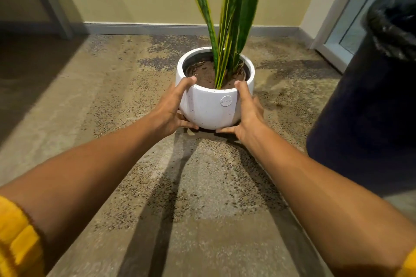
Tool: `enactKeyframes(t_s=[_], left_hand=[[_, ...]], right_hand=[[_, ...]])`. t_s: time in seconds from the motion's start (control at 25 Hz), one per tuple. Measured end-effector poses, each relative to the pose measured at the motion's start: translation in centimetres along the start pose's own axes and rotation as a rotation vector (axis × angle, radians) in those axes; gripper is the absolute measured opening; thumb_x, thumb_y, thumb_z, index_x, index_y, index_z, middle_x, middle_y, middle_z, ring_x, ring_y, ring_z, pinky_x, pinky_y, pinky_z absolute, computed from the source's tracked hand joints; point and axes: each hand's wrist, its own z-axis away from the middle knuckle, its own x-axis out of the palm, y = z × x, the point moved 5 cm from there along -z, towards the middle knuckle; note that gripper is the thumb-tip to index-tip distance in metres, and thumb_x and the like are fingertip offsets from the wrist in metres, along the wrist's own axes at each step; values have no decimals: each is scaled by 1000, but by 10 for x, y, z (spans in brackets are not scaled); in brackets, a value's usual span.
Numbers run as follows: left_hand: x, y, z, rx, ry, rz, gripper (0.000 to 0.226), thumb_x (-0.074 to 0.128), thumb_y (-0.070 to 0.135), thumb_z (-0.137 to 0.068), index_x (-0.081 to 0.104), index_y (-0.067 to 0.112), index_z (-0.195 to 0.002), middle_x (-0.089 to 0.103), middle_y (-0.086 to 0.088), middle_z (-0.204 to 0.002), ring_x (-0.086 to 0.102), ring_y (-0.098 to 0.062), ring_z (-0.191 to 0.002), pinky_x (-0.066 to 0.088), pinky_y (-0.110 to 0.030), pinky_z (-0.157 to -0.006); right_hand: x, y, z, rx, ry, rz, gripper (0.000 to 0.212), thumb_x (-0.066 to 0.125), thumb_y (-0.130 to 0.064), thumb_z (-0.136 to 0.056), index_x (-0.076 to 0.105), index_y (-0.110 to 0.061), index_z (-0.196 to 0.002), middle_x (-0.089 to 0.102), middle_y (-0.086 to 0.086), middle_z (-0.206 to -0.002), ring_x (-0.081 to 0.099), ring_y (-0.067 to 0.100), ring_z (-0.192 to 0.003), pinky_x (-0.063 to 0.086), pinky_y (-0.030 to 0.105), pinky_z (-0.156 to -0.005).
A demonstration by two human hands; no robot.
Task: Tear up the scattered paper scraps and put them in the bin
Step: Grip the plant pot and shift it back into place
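While both hands' grip holds the white pot (209, 105), the dark bin (369, 105) stands black-lined.

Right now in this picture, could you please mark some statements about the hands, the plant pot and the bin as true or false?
1. Both hands hold the white pot. True: the left hand and the right hand grip its two sides.
2. The pot is empty. False: it holds soil and a plant with long green leaves.
3. The dark bin stands to the right of the pot. True.
4. Paper scraps lie on the carpet in front of the pot. False: no scraps are visible.
5. The bin has no liner. False: a black bag covers its rim.
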Motion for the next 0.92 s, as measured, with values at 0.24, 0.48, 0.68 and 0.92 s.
enactKeyframes(t_s=[0.24,0.48,0.68,0.92], left_hand=[[8,-8,27,39,67,-32,53,61,44,-75,46,28,-123,54,-10,-119,55,-40,-105,56,-60,-68],[32,-23,119,-79,168,23,62,61,46,-66,50,30,-125,59,-5,-119,59,-31,-102,59,-50,-64],[42,51,214,-125,167,-8,53,62,46,-63,57,33,-114,61,-2,-116,60,-33,-102,57,-44,-57],[42,197,280,-150,109,-6,48,62,48,-65,54,50,-112,62,7,-117,61,-28,-103,59,-43,-61]], right_hand=[[-25,10,20,4,23,-30,66,67,-49,-74,45,-29,-133,60,1,-98,62,27,-82,56,60,-55],[-70,-4,99,90,45,8,60,70,-46,-74,51,-35,-130,61,-1,-119,62,25,-94,56,62,-70],[-71,-59,195,198,79,-12,73,70,-47,-74,42,-35,-141,53,-4,-134,57,30,-111,51,68,-77],[-22,-184,269,239,49,-18,63,69,-41,-79,45,-34,-137,55,-6,-130,56,28,-115,53,63,-78]])
